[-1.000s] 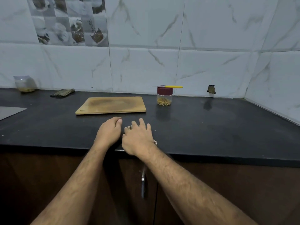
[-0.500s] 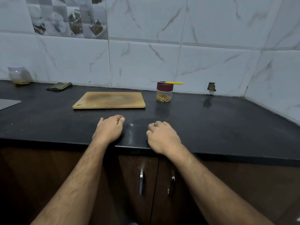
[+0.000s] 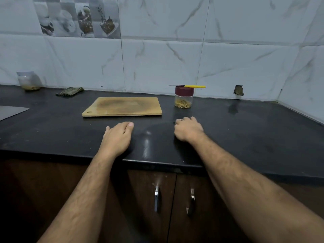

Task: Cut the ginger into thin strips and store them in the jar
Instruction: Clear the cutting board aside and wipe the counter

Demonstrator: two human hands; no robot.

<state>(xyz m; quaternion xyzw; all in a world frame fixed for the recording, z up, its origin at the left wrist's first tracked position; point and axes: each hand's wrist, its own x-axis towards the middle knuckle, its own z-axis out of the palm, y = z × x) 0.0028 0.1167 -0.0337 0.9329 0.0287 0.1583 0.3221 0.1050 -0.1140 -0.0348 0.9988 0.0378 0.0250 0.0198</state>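
Far left, against the wall tiles: a plastic container [image 3: 29,81] with some residue, then a folded green cloth [image 3: 69,91]. Neither is in the way.

Wooden cutting board [image 3: 122,106] lies flat on the black surface [image 3: 245,137], bare, with no ginger on it.

Left hand [image 3: 117,135] rests knuckles-up near the front edge, fingers loosely curled, holding nothing. Right hand [image 3: 188,128] likewise sits on the surface, fingers tucked under more tightly; nothing visible in it.

Jar [image 3: 183,97] stands just right of the board, maroon lid on, ginger strips [image 3: 182,103] heaped at the bottom. Task looks finished or nearly so.

Main hazard: the yellow-handled knife [image 3: 190,86] lies balanced across the lid, handle overhanging to the right, blade to the left. A nudge to the jar, or lifting it without first taking the knife off, would likely tip the knife onto the surface or toward a hand. The jar itself is light-looking and could topple with it.
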